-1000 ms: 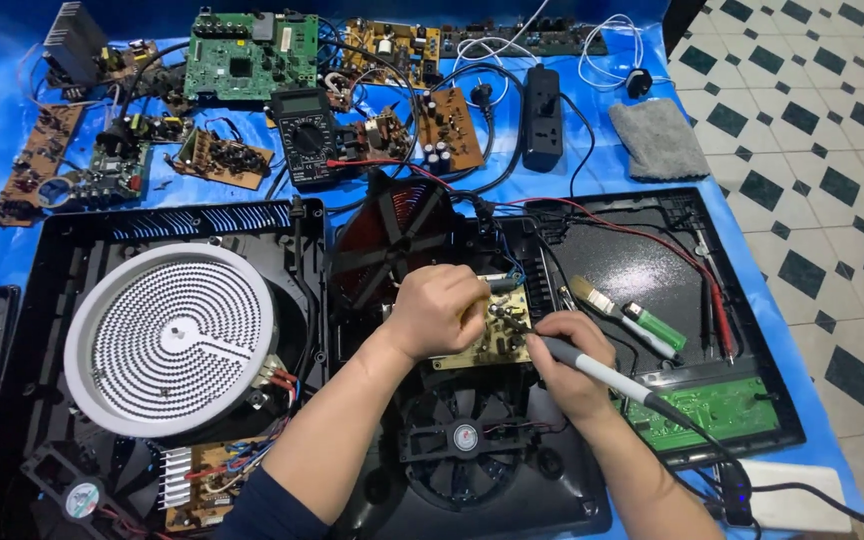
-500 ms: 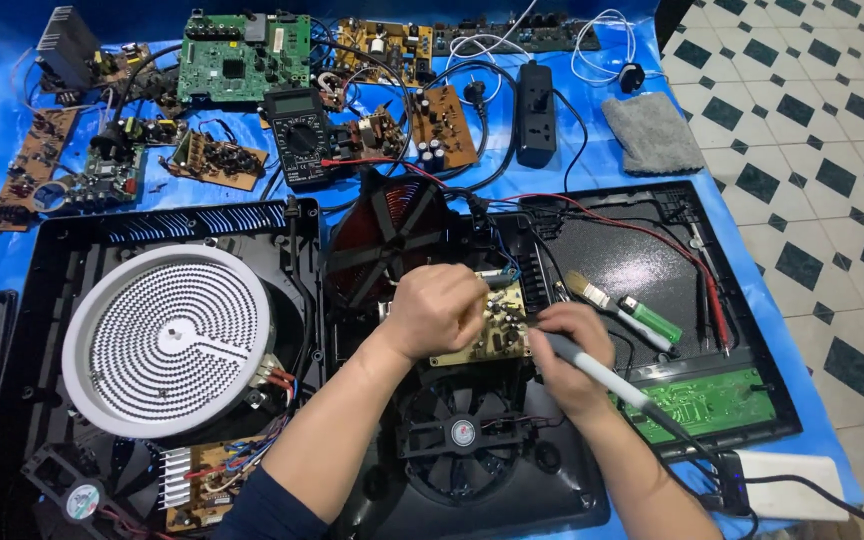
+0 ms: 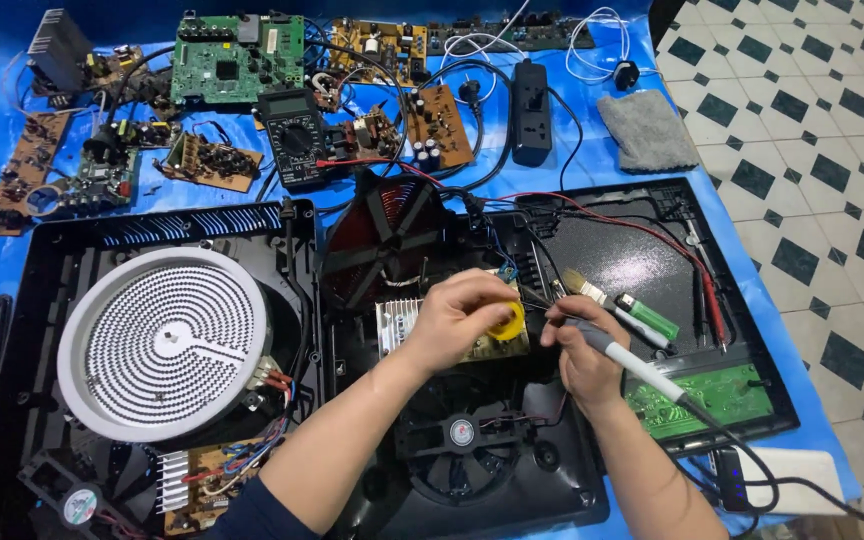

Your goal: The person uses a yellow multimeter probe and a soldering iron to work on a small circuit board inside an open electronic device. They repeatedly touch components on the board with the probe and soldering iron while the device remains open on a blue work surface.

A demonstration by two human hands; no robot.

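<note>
Seen from above, two bare forearms reach up from the bottom edge into an opened black cooktop housing (image 3: 652, 260) on a blue sheet. The left hand (image 3: 457, 320) is curled, knuckles up, pinching a small yellow roll (image 3: 508, 322), probably solder, over a tan circuit board (image 3: 482, 345); the hand hides most of that board. The right hand (image 3: 577, 350) is closed around a soldering iron (image 3: 632, 365) with a white and grey handle, held like a pen, its tip pointing left toward the roll; the tip itself is too small to make out. The iron's black cord runs off to the lower right.

Below the hands sits one black fan (image 3: 462, 432). To the left lies one round white coil heating element (image 3: 167, 340). Right of the hands lie one small brush (image 3: 582, 290) and one green lighter (image 3: 649, 316), side by side. Farther back stand one multimeter (image 3: 295, 137), one black power strip (image 3: 532, 110), one grey cloth (image 3: 647, 130) and roughly eight loose circuit boards, some cut off by the top edge.
</note>
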